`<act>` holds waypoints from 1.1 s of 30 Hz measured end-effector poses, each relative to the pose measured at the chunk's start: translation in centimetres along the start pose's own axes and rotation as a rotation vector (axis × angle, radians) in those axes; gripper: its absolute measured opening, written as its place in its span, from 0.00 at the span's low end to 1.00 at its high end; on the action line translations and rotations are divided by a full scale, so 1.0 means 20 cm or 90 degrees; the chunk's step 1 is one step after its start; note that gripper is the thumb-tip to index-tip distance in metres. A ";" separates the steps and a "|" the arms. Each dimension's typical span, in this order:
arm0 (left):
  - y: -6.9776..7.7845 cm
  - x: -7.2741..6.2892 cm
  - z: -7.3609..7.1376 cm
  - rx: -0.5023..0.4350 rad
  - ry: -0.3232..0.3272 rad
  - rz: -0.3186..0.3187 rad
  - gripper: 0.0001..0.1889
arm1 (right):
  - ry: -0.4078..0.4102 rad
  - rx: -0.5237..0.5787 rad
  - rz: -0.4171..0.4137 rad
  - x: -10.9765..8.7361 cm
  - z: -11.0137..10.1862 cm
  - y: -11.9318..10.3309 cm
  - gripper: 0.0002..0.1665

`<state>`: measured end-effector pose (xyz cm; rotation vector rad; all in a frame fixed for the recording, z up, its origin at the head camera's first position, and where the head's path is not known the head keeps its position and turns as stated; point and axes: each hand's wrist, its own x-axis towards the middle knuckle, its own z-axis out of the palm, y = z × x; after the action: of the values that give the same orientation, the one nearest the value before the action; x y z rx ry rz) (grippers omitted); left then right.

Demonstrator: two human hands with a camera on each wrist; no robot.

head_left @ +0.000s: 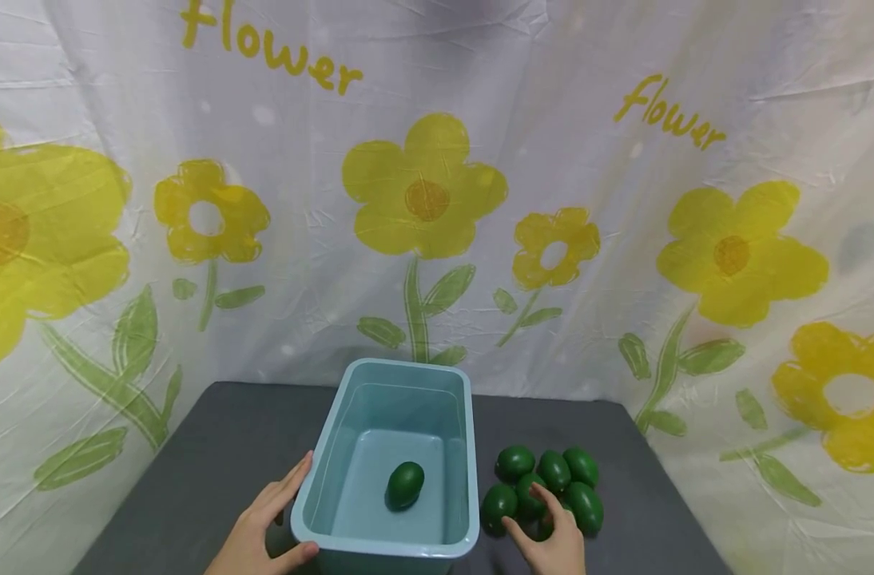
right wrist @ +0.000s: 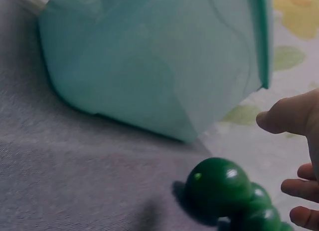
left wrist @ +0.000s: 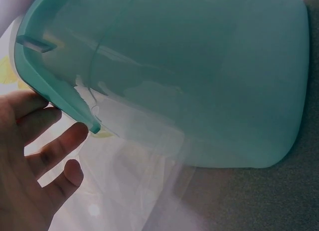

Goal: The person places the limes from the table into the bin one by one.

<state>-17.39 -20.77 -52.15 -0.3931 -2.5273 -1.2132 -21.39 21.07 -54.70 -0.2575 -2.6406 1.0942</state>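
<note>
Teal bin (head_left: 387,549) holds one dark green fruit (head_left: 406,483).

So the table (head_left: 264,419) was dark grey, pretty much flat, and up close the top looked kinda grainy, like woven cloth. Far corners were rounded off. A pale blue-green plastic tub (head_left: 384,548) sat upright around the middle of it, short end facing the near side, long sides running away toward the back. Just to the right of that was a bunch of shiny dark green oval fruits (head_left: 584,509), I counted at least seven, all huddled close together, with three along the far side of the bunch. The nearest-to-the-tub one threw a dark little shadow on the grey.
</note>
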 end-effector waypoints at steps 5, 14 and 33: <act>0.01 0.00 -0.01 0.020 -0.017 -0.023 0.47 | 0.007 -0.043 -0.029 -0.01 0.05 0.03 0.49; 0.03 0.00 -0.01 0.034 -0.032 -0.052 0.47 | 0.013 -0.086 -0.049 -0.02 0.12 0.09 0.50; 0.03 0.01 -0.01 0.047 -0.011 -0.032 0.48 | 0.010 -0.128 -0.130 0.01 0.21 0.08 0.51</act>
<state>-17.29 -20.55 -51.68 -0.3262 -2.6021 -1.1343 -22.73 19.51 -58.64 -0.0329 -2.6922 0.7621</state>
